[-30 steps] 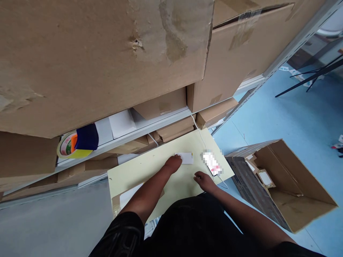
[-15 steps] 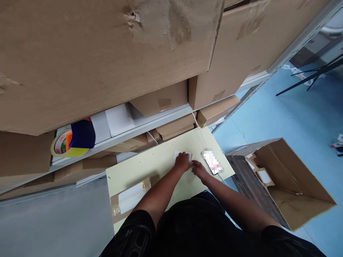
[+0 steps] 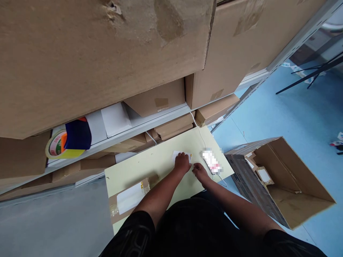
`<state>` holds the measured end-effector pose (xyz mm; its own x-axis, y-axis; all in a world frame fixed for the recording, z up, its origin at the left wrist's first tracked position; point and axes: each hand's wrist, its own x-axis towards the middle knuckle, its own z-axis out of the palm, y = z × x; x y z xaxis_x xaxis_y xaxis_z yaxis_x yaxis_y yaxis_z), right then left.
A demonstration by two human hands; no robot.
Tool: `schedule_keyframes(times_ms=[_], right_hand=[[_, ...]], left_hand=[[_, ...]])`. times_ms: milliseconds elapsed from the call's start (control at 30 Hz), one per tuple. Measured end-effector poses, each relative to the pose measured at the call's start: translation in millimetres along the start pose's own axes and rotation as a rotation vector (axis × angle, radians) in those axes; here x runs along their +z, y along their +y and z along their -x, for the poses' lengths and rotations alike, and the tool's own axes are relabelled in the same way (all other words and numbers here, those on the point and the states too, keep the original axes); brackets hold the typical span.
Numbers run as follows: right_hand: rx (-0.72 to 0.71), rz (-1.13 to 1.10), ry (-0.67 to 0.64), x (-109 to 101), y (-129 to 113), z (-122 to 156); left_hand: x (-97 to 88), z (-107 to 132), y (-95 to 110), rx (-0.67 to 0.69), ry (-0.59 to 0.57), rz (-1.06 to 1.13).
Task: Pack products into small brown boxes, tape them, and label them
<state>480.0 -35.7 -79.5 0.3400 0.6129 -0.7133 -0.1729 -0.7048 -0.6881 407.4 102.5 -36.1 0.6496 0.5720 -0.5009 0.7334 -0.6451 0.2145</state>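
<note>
A small white label sheet (image 3: 175, 154) with an orange mark at its right end lies on the pale yellow table (image 3: 144, 160). My left hand (image 3: 182, 162) rests over it, fingers curled and pressing it down, hiding much of it. Just to the right, my right hand (image 3: 200, 172) hovers near the sheet's edge with its fingers pinched together. Whatever they may hold is too small to make out. A phone (image 3: 211, 160), blurred out, lies beyond the right hand with a white cable attached. On the table's left sits a taped cardboard parcel (image 3: 130, 198) bearing a white label.
A large open carton (image 3: 302, 178) stands on the blue floor at right, with small labelled parcels inside. Ahead, a metal shelf (image 3: 144, 126) carries big cardboard boxes (image 3: 107, 64) and a tape dispenser (image 3: 72, 137) with a tape roll. Smaller boxes (image 3: 174, 126) sit below it.
My right hand has drawn slightly away from the left, leaving a small gap between them. My left hand stays on the label sheet. The view has shifted a little.
</note>
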Motion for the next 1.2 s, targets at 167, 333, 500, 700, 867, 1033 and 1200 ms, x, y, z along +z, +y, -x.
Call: schedule_keyframes(times_ms=[167, 333, 500, 700, 867, 1033, 1200], right_hand=[[0.001, 0.070, 0.037, 2.6, 8.6, 10.1], [-0.016, 0.145, 0.031, 1.7, 8.9, 15.0], [-0.053, 0.216, 0.019, -1.8, 6.9, 19.1], [-0.156, 0.337, 0.038, -5.1, -4.8, 31.6], [-0.462, 0.698, 0.024, 10.2, -43.5, 37.3], [-0.557, 0.997, -0.012, 49.5, -85.9, 9.0], [-0.470, 1.124, -0.027, 76.7, -98.2, -29.0]], left_hand=[[-5.9, 2.8, 6.3, -0.029, -0.045, 0.018], [-5.6, 8.7, 4.0, -0.034, -0.084, 0.052], [-9.5, 17.2, -5.3, -0.096, -0.046, 0.120], [-35.1, 43.5, -32.3, -0.145, 0.043, 0.211], [-60.8, 64.7, -72.7, -0.337, 0.077, 0.280], [-69.3, 58.2, -105.5, -0.431, 0.133, 0.406], [-69.3, 46.5, -117.7, -0.444, 0.145, 0.490]])
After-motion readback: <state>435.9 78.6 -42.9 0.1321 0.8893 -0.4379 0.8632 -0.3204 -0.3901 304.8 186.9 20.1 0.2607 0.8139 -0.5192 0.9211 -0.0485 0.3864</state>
